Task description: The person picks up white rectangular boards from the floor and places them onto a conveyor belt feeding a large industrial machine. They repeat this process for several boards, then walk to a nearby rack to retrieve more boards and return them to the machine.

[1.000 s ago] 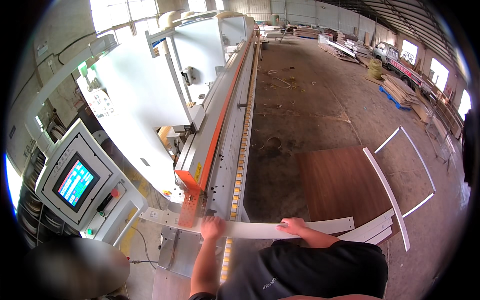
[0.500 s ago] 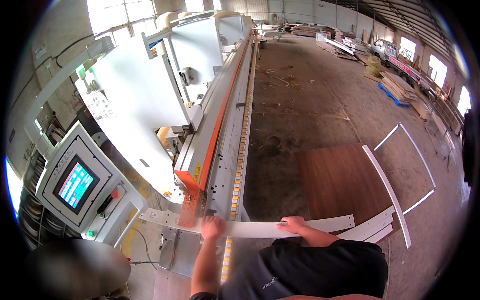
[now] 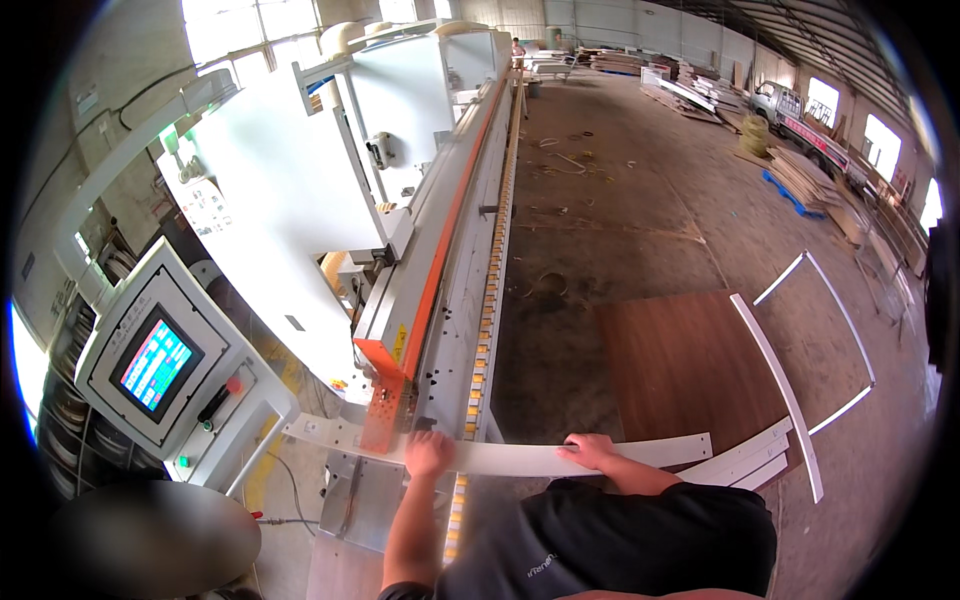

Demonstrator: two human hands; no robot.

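A long white board strip [image 3: 510, 459] lies crosswise in front of me at the near end of a large white machine [image 3: 262, 210]. Its left end passes under an orange guard plate [image 3: 384, 395]. My left hand [image 3: 429, 454] is closed over the strip just right of that plate, beside the row of yellow rollers [image 3: 476, 380]. Further right, my right hand [image 3: 588, 451] grips the same strip, thumb and fingers on its far edge. The right end of the strip reaches out over other white strips [image 3: 735, 460].
A control panel [image 3: 160, 360] with a lit screen stands at the left. A brown board [image 3: 690, 360] lies at the right, with a white strip [image 3: 775, 385] across its edge and a thin white frame [image 3: 840, 320] beyond. Far back are stacked boards [image 3: 800, 175], a truck [image 3: 790, 120] and a person [image 3: 517, 52].
The view has shifted slightly, so the scene sits a little further right. Both hands keep their hold on the white board strip, which looks unmoved against the machine.
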